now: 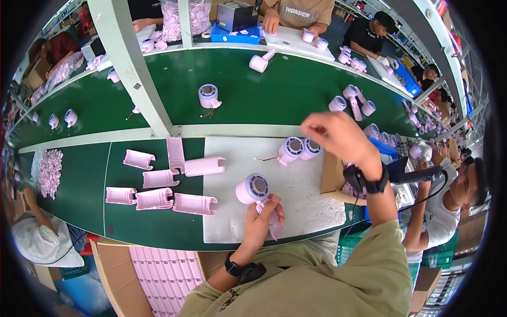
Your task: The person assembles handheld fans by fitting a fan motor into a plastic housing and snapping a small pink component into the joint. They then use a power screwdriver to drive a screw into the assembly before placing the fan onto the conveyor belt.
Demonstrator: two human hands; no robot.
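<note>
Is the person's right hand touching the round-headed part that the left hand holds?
No, the right hand is apart from the round-headed part, which only the left hand holds.

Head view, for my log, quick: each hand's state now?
Left hand: closed, holding a pale-pink, round-headed plastic part.
Right hand: raised, curled; whether it holds anything cannot be told.

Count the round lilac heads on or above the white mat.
3: near head, held by the left hand; far left head and far right head, side by side near the cardboard box. The right hand may hide others.
</note>
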